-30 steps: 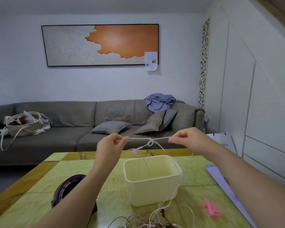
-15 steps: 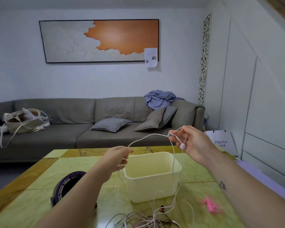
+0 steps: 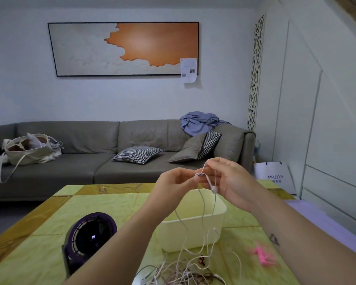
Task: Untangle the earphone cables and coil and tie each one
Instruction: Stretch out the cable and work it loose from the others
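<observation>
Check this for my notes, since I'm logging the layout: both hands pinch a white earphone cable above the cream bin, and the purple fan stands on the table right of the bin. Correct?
One detail is wrong. The head view shows the purple fan standing on the table left of the cream bin, not right. The rest holds: the left hand and right hand pinch the white earphone cable above the bin.

both arms reach forward, left hand (image 3: pixel 173 182) and right hand (image 3: pixel 228 179) raised close together, fingers pinched.
</observation>
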